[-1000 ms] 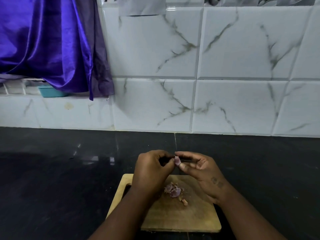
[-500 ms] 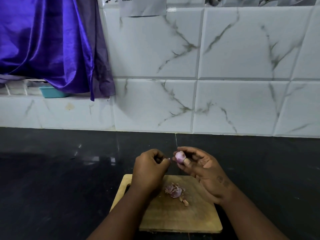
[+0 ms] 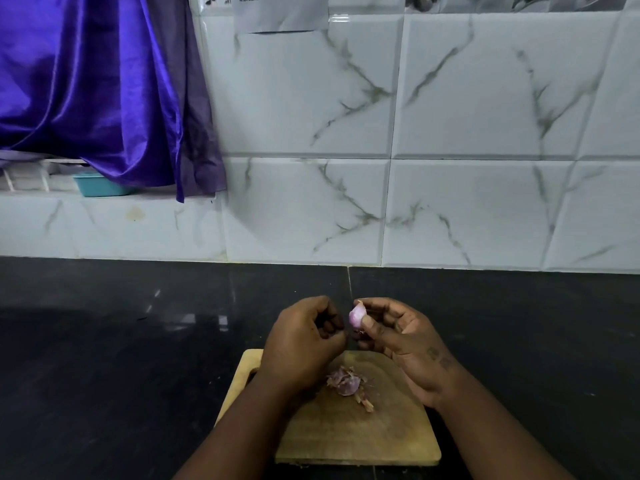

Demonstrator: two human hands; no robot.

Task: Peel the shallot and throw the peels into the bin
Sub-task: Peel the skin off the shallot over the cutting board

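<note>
My right hand point(image 3: 398, 337) pinches a small pale pink shallot point(image 3: 356, 315) between thumb and fingertips, held above the far edge of the wooden cutting board point(image 3: 349, 434). A scrap of skin hangs from the shallot's lower end. My left hand point(image 3: 303, 341) hovers just left of it with its fingers curled inward, and I see nothing between them. A small heap of purple-brown peels point(image 3: 344, 382) lies in the middle of the board. No bin is in view.
The board sits on a black stone counter point(image 3: 121, 358) that runs to a white marble-tiled wall point(image 3: 450, 133). At the upper left a purple cloth point(image 3: 86, 81) hangs over a ledge holding a teal container point(image 3: 98, 187).
My right hand has turned the shallot upright and lifted it slightly. My left hand has drawn a little away from it to the left, fingers still curled.
</note>
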